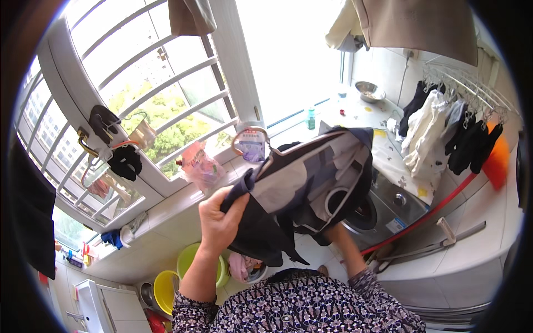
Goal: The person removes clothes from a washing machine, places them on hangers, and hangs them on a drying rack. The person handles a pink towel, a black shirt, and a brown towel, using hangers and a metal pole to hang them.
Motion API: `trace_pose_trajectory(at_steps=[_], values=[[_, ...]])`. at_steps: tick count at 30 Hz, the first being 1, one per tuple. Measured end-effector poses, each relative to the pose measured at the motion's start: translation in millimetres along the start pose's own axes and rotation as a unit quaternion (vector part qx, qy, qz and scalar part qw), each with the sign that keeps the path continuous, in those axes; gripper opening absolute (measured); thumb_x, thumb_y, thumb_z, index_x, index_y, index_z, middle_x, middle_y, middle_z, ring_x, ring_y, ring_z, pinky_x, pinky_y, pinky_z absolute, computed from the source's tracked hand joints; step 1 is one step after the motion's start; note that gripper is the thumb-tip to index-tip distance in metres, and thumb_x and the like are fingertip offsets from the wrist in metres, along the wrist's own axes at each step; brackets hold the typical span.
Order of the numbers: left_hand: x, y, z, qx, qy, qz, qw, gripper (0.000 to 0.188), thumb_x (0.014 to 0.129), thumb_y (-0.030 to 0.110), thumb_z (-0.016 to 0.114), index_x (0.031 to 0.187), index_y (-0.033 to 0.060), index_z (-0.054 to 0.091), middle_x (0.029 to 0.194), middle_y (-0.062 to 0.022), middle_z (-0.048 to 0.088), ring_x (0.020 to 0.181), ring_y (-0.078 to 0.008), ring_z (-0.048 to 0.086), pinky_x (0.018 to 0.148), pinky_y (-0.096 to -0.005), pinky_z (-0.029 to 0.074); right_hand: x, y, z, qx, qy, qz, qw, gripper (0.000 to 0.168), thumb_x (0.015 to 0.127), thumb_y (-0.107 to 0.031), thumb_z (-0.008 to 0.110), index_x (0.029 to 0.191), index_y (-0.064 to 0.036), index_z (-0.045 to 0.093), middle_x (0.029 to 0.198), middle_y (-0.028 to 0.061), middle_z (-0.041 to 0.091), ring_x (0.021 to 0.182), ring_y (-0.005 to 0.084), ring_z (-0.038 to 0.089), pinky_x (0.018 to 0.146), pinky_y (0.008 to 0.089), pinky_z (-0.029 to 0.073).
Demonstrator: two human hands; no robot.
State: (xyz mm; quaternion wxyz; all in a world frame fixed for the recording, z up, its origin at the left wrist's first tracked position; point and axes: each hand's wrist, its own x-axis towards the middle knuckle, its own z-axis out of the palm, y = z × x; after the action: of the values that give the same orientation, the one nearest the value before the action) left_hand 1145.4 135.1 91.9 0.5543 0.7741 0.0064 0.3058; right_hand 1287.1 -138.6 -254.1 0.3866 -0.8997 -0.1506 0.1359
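A dark garment with a grey and white lining (308,179) is held up before me, spread between my hands. My left hand (222,214) grips a folded dark edge of it, thumb on top. My right hand (333,231) reaches behind or into the garment's lower right side; the cloth hides its fingers. A clothes hanger with a tan loop (238,141) shows at the garment's upper left edge, and part of the hanger is hidden by the cloth.
A washing machine (412,208) stands at right behind the garment, partly under a patterned cover. Socks (429,120) hang from a clip rack. A red pole (433,208) slants past. Yellow (164,291) and green basins (189,258) stand below left. Plastic bags (202,166) line the windowsill.
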Motion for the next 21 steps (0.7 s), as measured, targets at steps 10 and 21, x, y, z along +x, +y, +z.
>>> trace_pose_trajectory(at_steps=[10, 21], values=[[-2, -45, -17, -0.249, 0.084, -0.238, 0.935, 0.011, 0.090, 0.017, 0.064, 0.088, 0.0067, 0.063, 0.073, 0.0012, 0.063, 0.058, -0.0075, 0.058, 0.053, -0.0215, 0.048, -16, -171, 2, 0.493, -0.214, -0.128, 0.833, 0.054, 0.086, -0.018, 0.064, 0.135, -0.003, 0.045, 0.142, 0.0127, 0.039, 0.132, 0.0243, 0.035, 0.111, 0.0362, 0.025], [-15, -48, -4, -0.307, 0.002, -0.351, 0.885, 0.016, 0.091, 0.020, 0.061, 0.090, 0.0044, 0.063, 0.076, -0.0007, 0.064, 0.063, -0.0095, 0.062, 0.059, -0.0232, 0.051, -2, -234, 73, 0.462, -0.249, -0.106, 0.845, 0.039, 0.094, -0.021, 0.052, 0.130, -0.004, 0.045, 0.119, 0.0040, 0.054, 0.106, 0.0133, 0.051, 0.091, 0.0280, 0.042]])
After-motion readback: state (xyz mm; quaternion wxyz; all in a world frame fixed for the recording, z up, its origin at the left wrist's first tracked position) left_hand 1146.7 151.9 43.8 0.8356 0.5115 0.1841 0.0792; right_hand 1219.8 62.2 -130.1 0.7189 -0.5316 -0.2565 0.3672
